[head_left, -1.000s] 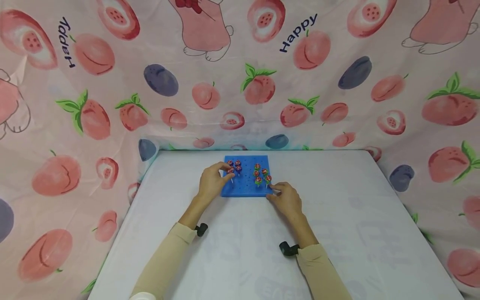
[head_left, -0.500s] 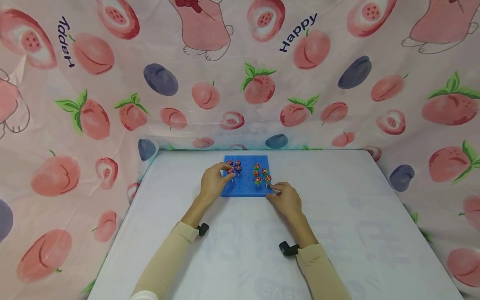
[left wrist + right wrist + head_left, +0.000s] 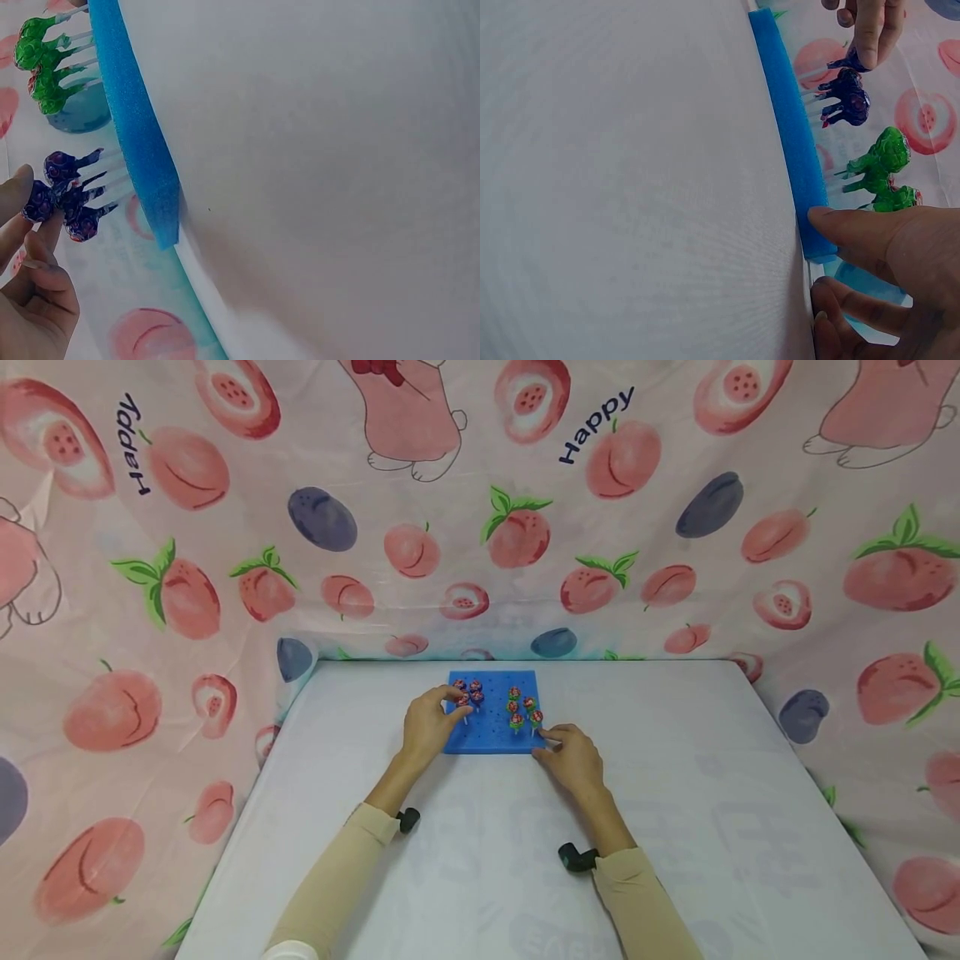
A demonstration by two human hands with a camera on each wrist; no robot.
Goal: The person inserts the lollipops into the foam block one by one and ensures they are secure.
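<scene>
A blue foam board (image 3: 491,742) with small holes lies on the white table. My left hand (image 3: 427,725) pinches the wrapped head of a purple lollipop (image 3: 37,202) between thumb and fingertips, its stick pointing down at the board's left side. More purple lollipops (image 3: 82,223) stand upright close by. Several green-and-red lollipops (image 3: 517,721) stand in the board's right half. At the front right corner, my right hand (image 3: 573,762) holds the board, with the thumb (image 3: 855,229) against its front face and the other fingers by its right side.
The white table (image 3: 480,860) stretches around the board on every side. Behind and beside it hangs a pink cloth (image 3: 450,527) printed with fruit. Dark wrist cameras (image 3: 576,857) stick out from both sleeves.
My left hand and forearm have shifted very slightly to the right, still pinching the purple lollipop. My right hand and the board stay where they were.
</scene>
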